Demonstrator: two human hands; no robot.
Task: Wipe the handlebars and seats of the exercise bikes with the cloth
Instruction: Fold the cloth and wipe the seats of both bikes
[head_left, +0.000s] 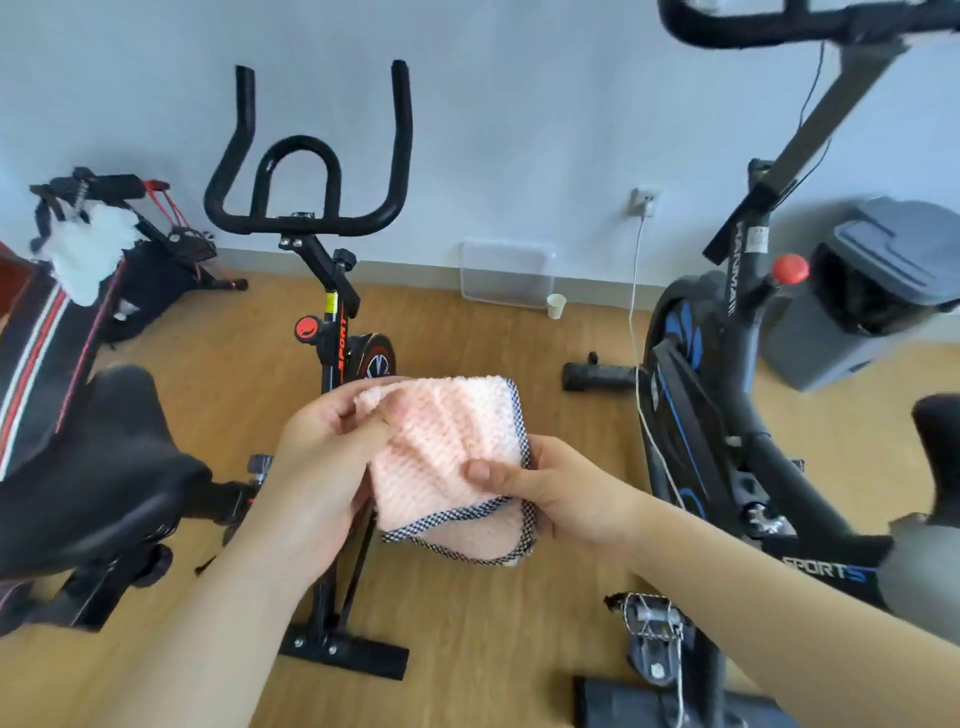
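Wood floor, white wall. Red bike mid-frame; blue bike right of it, black seat left of it. Pink cloth folded, in front of red bike: left hand pinches its top corner, right hand grips its right edge.

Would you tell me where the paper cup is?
Head view, right of centre: the paper cup stands on the floor by the wall, beside the white rack, left of the cable.

Bright, even light, its source unseen; shadows on the floor are faint and soft. Edges bow with wide-angle distortion (the wall base curves). The top-right handlebar is blurred; the cloth is sharp.
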